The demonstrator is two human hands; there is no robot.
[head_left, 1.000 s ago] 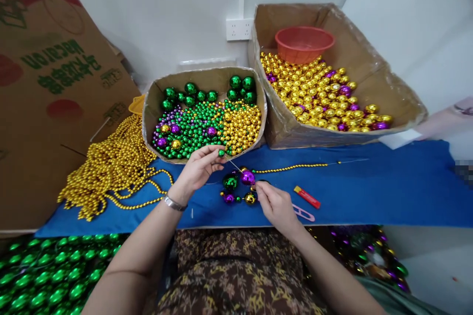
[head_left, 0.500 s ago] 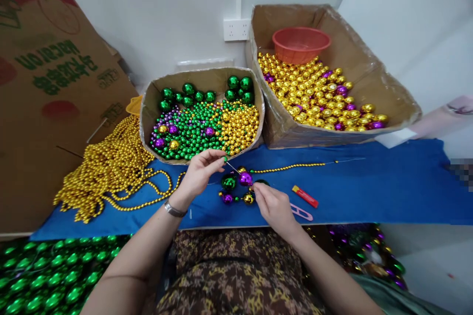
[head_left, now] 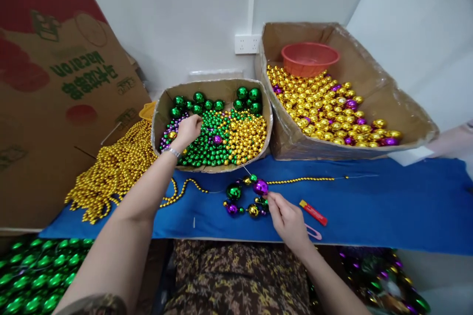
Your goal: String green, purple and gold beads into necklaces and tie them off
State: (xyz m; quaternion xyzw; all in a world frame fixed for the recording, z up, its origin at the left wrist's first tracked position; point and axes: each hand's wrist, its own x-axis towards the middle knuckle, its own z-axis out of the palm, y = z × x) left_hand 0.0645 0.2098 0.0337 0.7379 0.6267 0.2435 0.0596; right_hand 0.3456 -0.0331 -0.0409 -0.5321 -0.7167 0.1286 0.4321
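Left hand (head_left: 188, 130), centre-left of frame, fingers curled down into the green beads (head_left: 207, 145) in the small box (head_left: 212, 168); whether it grips one is hidden. Right hand (head_left: 288, 216), lower right of it, pinches the beaded strand (head_left: 260, 187). Needle (head_left: 247, 171) slants up-left toward the box.

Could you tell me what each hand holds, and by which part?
The right hand pinches the bead strand just below its purple bead. The left hand lies among green beads; its grip is hidden.

glossy metallic beads (head_left: 218, 140), matt cardboard box (head_left: 162, 113)
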